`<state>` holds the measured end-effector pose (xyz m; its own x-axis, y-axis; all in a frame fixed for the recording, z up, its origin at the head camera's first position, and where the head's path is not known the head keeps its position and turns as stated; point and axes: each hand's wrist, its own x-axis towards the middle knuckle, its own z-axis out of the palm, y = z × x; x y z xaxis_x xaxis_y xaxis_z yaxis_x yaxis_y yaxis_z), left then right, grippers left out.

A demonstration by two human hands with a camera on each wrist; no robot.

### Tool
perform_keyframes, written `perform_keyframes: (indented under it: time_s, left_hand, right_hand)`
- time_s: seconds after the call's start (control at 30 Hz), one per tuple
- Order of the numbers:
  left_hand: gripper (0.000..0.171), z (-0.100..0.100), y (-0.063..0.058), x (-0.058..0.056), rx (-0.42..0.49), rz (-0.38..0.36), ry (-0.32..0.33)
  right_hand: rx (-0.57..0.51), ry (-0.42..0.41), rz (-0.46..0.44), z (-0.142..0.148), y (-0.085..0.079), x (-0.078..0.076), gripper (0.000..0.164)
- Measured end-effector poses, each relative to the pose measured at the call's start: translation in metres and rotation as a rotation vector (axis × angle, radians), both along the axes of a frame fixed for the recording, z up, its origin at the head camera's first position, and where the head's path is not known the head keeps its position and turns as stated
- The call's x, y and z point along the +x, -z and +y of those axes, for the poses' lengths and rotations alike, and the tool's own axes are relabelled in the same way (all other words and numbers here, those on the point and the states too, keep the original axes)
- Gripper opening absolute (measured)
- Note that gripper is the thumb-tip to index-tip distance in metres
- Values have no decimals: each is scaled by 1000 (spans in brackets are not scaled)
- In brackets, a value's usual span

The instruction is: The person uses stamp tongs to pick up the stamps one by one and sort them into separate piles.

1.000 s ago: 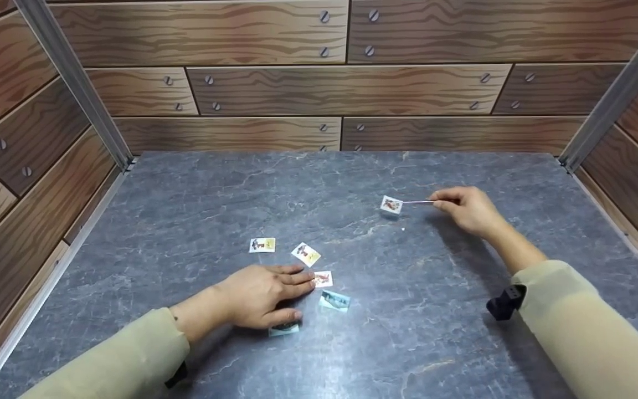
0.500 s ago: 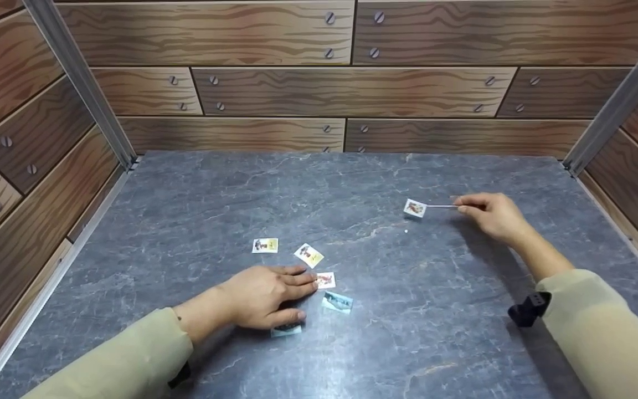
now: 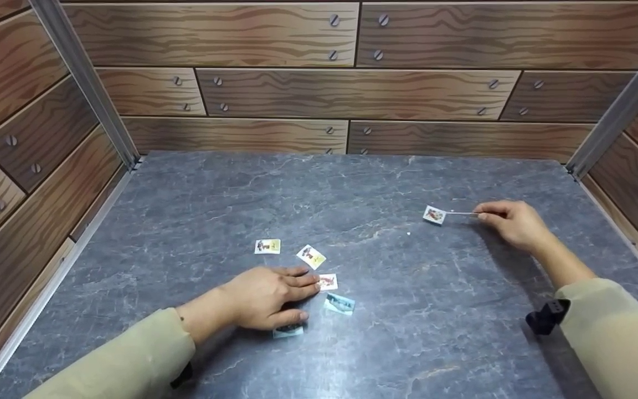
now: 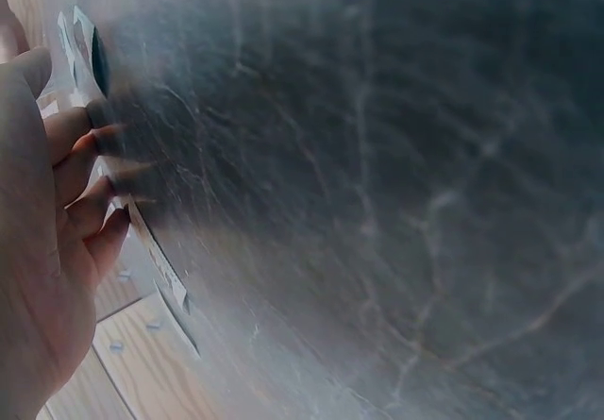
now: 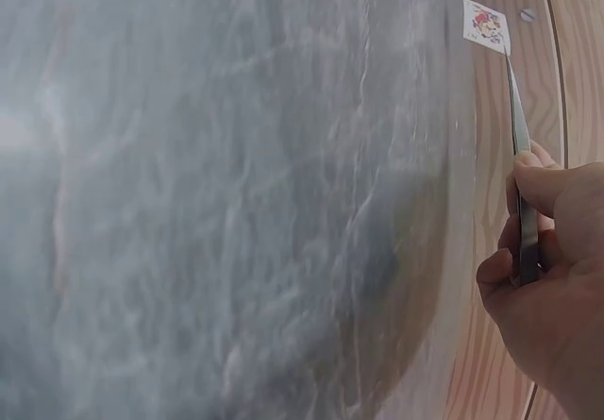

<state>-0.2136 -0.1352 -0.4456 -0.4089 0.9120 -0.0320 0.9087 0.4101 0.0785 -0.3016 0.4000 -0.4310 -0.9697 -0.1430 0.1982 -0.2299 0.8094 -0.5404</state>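
My right hand (image 3: pixel 513 221) pinches a pair of metal tweezers (image 5: pixel 519 118). At their tips hangs a small white-edged stamp (image 3: pixel 434 215) with a red and dark figure, raised over the right part of the table. My left hand (image 3: pixel 269 296) lies palm down with fingers spread. Its fingertips rest at the left edge of a stamp with a red figure (image 3: pixel 328 282). A blue-green stamp (image 3: pixel 339 304) lies just right of the hand, and another blue-green stamp (image 3: pixel 288 332) is partly hidden beneath the thumb. Beyond the fingers lie two yellow-and-white stamps (image 3: pixel 267 246).
The tabletop (image 3: pixel 214 194) is dark grey with a marble pattern. Wood-print panels (image 3: pixel 274 91) and metal corner posts (image 3: pixel 83 83) close off the back and sides. A tiny white speck (image 3: pixel 408 234) lies right of the middle.
My right hand has moved to the right and slightly nearer, carrying the stamp in the tweezers. The left hand stays put among the other stamps; the head view has shifted slightly.
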Motion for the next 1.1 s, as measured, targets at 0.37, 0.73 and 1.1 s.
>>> perform_keyframes:
  time_s: [0.37,0.73,1.1]
  left_hand:
    - [64,0,1,0,0,-10,-5]
    - [63,-1,1,0,7,-11,-5]
    - [63,0,1,-1,5,-24,-2]
  right_hand:
    - [28,27,25,15,5,-1,21]
    - [31,17,-11,15,4,-5,22]
    - [36,-18,29,9,7,-15,19]
